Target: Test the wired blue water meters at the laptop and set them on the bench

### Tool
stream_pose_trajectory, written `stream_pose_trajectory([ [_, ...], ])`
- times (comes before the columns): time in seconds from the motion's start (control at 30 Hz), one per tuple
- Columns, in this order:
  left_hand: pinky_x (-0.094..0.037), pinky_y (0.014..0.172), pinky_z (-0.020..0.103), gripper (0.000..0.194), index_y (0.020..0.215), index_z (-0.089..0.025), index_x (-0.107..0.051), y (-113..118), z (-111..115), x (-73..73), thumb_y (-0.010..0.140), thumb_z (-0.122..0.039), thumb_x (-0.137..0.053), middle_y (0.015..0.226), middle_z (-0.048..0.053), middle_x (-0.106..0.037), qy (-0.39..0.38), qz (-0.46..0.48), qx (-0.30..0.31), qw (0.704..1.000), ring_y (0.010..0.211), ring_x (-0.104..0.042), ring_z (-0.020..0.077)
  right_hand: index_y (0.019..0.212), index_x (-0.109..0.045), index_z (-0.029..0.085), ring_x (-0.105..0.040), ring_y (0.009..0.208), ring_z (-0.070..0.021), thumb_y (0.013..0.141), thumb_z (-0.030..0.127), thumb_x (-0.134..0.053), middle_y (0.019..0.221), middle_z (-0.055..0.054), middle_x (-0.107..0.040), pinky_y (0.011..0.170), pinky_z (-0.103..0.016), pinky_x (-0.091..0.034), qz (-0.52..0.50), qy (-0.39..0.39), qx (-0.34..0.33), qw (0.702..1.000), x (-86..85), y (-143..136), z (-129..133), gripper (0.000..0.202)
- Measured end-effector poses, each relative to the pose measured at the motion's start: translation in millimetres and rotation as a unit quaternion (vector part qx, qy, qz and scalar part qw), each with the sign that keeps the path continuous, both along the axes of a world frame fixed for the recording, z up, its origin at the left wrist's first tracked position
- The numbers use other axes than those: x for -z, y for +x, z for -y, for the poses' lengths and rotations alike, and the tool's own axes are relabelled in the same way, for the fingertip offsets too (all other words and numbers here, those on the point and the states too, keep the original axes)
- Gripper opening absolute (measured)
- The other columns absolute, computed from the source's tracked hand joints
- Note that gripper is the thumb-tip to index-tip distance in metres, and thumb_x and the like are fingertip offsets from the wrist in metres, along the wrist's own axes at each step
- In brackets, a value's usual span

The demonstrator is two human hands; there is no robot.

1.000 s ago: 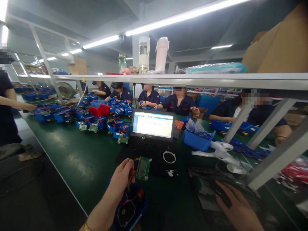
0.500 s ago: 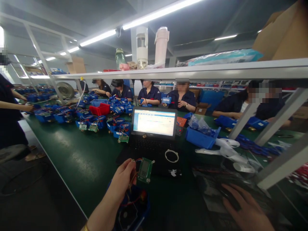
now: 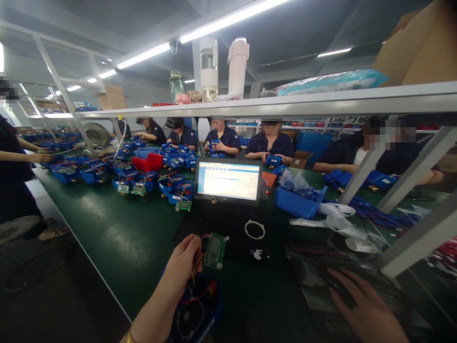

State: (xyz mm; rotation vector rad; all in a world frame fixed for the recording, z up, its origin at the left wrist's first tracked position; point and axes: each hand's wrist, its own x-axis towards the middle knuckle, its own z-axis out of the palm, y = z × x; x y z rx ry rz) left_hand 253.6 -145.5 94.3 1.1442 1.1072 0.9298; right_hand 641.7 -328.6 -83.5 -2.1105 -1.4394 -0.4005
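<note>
My left hand [image 3: 186,259] is closed in a pinch at the edge of a green circuit board [image 3: 215,250] with a small display, holding it up by its coloured wires. These wires run down into an open blue housing [image 3: 215,309] below my wrist, which partly hides it. On the right, my right hand [image 3: 369,307] rests over a dark computer mouse [image 3: 341,288], fingers curved around it. The mouse lies on a dark mat [image 3: 310,290]. An open laptop [image 3: 228,182] with a lit screen stands ahead, and a pale ring [image 3: 254,221] lies on its palm rest.
Several blue housings [image 3: 143,181] with boards stand on the green table [image 3: 117,247], around a red bin [image 3: 148,162]. A blue bin [image 3: 298,204] and a white handheld scanner [image 3: 333,218] lie right of the laptop. Shelf posts [image 3: 410,247] rise at right; co-workers sit opposite.
My hands stay almost in place, the board still held up. Opposite, a co-worker's hands and a blue housing have come down to the table. The view has shifted slightly.
</note>
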Motion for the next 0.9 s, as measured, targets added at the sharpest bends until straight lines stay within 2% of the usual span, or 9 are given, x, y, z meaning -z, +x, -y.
stream_pose_trajectory([
  [0.17,-0.026,0.038,0.019,0.035,0.077,-0.02,-0.049,1.1,0.5,-1.3,0.066,-0.05,-0.061,0.053,-0.007,-0.046,-0.005,-0.002,-0.009,1.0,0.039,-0.043,0.0085,0.115,-0.064,0.028,-0.057,0.108,-0.0282,0.081,0.05,-0.046,0.121,-0.006,-0.057,0.093,-0.043,-0.051,0.0,-0.009,-0.02,1.0,-5.3,1.5,-0.4,0.045],
  [0.4,-0.026,0.038,0.019,0.038,0.08,-0.02,-0.049,3.7,3.5,-4.5,0.062,-0.052,-0.06,0.05,-0.007,-0.045,-0.007,-0.011,-0.025,1.0,0.039,-0.041,0.0088,0.113,-0.064,0.027,-0.055,0.11,-0.0301,0.082,0.045,-0.043,0.121,-0.008,-0.056,0.096,-0.048,-0.049,0.002,0.029,-0.021,0.999,-7.8,-7.9,-1.5,0.041],
  [0.6,-0.028,0.039,0.019,0.034,0.085,-0.019,-0.051,1.5,2.7,-3.4,0.068,-0.047,-0.06,0.052,-0.006,-0.048,-0.01,-0.011,-0.023,1.0,0.04,-0.043,0.0093,0.116,-0.062,0.027,-0.055,0.111,-0.0293,0.082,0.05,-0.044,0.121,-0.007,-0.058,0.096,-0.046,-0.049,-0.01,0.015,-0.01,1.0,-7.3,-7.1,-2.0,0.045],
  [0.9,-0.029,0.039,0.019,0.032,0.089,-0.019,-0.054,1.3,1.3,0.0,0.071,-0.044,-0.062,0.052,-0.006,-0.049,-0.024,-0.002,-0.039,0.999,0.04,-0.043,0.0094,0.12,-0.06,0.026,-0.056,0.112,-0.0298,0.084,0.049,-0.043,0.125,-0.008,-0.055,0.097,-0.048,-0.048,-0.002,0.024,-0.009,1.0,-6.6,-6.8,-1.9,0.046],
])
